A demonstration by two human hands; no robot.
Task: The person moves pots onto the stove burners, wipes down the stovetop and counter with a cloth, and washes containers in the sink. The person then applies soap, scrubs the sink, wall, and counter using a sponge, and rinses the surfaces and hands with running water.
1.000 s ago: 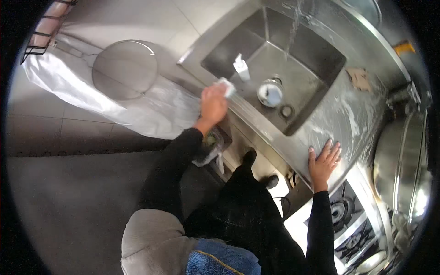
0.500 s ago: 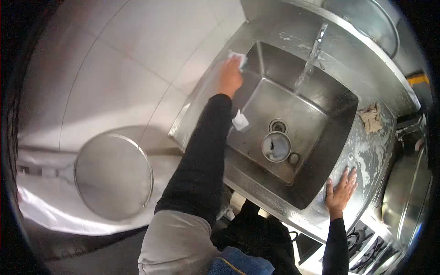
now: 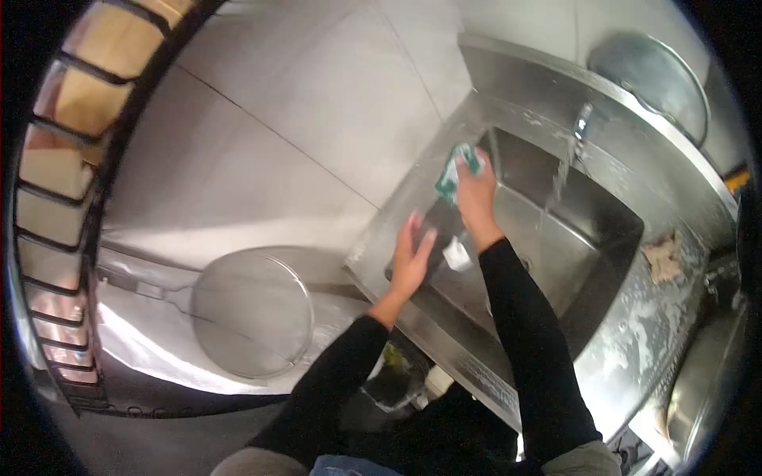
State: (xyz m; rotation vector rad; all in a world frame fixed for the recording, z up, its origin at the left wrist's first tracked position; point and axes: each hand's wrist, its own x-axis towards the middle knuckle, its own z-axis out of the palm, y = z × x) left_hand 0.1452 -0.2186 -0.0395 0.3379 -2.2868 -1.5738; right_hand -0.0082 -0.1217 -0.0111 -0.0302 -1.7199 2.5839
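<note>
A steel sink (image 3: 595,238) with a running tap (image 3: 583,125) lies in front of me. My right hand (image 3: 476,194) is over the sink's far left corner, its fingers closed on a crumpled green-and-white cloth (image 3: 451,178). Closer to me, over the left rim, is my left hand (image 3: 410,258), slightly blurred, fingers apart and holding nothing. Between my hands, at the basin's left edge, sits a small white object (image 3: 456,255) whose kind I cannot make out. My right arm covers much of the basin floor.
A round fine-mesh strainer (image 3: 254,313) lies on a white covered surface to the left. A beige crumpled cloth (image 3: 663,258) rests on the foamy right ledge. A large metal lid (image 3: 651,83) leans behind the sink, and a black rack (image 3: 59,214) stands far left.
My right hand has left the right ledge and now grips the cloth. My left hand, which was wiping the left ledge with a cloth, has drawn back and opened. The view has shifted left.
</note>
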